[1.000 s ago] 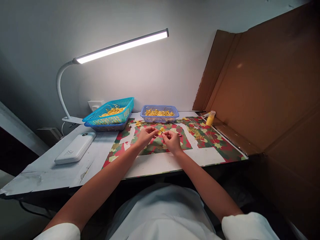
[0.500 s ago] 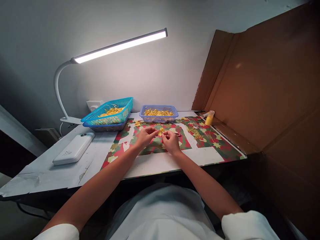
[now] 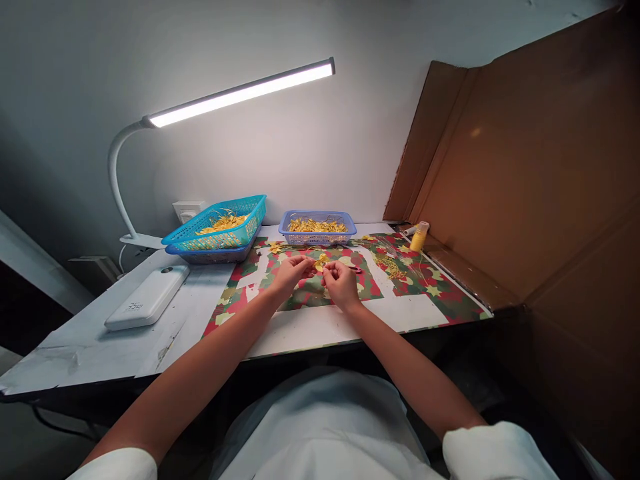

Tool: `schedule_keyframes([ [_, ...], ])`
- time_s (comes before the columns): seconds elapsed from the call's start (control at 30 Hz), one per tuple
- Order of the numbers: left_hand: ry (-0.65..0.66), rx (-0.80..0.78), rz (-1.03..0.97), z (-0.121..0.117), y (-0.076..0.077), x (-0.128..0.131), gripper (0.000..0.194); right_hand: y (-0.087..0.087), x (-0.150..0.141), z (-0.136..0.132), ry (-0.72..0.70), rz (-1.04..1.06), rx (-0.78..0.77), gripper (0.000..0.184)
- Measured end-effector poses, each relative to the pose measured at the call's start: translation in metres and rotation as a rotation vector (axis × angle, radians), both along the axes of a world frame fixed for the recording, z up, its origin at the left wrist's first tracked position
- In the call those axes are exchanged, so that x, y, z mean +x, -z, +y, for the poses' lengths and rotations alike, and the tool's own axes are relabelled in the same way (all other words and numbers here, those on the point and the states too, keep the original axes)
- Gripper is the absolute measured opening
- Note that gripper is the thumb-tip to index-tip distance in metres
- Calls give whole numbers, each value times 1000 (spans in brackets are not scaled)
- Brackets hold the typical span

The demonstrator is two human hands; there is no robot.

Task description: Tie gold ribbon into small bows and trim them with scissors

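Note:
A small yellow flower-like piece (image 3: 321, 263) is pinched between my two hands, over the patterned sheet. My left hand (image 3: 293, 275) grips its left side with thumb and fingertips. From the right, my right hand (image 3: 341, 283) closes on the same piece; a thin dark red stick-like tool (image 3: 356, 270) pokes out past its fingers, most of it hidden. Behind my hands, several yellow pieces on thin strands (image 3: 277, 247) lie on the sheet. To the right is a tangle of fine gold wire or thread (image 3: 391, 267).
A blue basket (image 3: 215, 241) and a purple basket (image 3: 317, 238) hold yellow pieces at the back. A white power bank (image 3: 149, 300) lies left, below a lit lamp (image 3: 240, 93). A yellow-filled bottle (image 3: 419, 237) stands right, before a tall cardboard panel (image 3: 530, 160).
My left fingers have shifted slightly around the yellow piece, which shows a little more clearly between my hands. Everything else stays in place.

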State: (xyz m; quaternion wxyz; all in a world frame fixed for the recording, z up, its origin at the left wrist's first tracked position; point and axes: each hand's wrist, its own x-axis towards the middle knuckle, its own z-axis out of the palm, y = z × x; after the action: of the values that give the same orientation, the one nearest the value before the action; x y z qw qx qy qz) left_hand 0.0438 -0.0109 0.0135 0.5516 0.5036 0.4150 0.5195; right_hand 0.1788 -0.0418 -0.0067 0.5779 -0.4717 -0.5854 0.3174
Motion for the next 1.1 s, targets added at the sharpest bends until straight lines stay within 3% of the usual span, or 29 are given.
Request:
schedule_keyframes([
  [0.4,9,-19,-64,-3,-3,1,28,2,0,1,-46,13,-5,16],
  [1.1,-16,87,-59,-1,0,1,36,-4,0,-3,-18,32,-32,16],
])
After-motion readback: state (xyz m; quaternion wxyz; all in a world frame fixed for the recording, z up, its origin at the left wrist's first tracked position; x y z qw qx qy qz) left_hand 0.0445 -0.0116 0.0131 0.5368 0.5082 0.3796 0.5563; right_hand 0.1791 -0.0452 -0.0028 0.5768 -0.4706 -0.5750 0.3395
